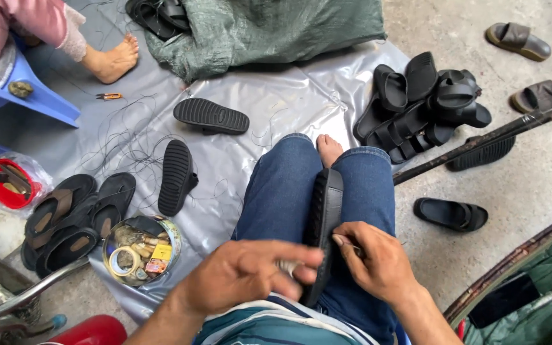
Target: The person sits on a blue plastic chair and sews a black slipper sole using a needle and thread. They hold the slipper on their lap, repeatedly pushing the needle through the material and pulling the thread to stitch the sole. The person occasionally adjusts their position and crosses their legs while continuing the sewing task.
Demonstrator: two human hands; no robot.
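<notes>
The left hand is closed round the near end of a black rubber slide sandal with a ribbed sole, which stands on edge between the person's knees, clamped by the blue denim jeans. The right hand is pinched narrow against the sandal's side, fingers drawn together on something thin and too small to make out. The sandal looks light, stiff along the sole yet flexible in the strap, and the ribbing should give good purchase; the thick sole edge seems the surest place to hold it. Just left of the knees a round open metal tin of tape rolls and oddments sits on a grey plastic sheet spread over the floor. Further out, loose black sandals lie sole-up, dark threads trail across the sheet, and a heap of black sandals rests to the right. Beyond, a green woven sack lies crumpled, and another person's bare foot rests beside a blue plastic chair.
</notes>
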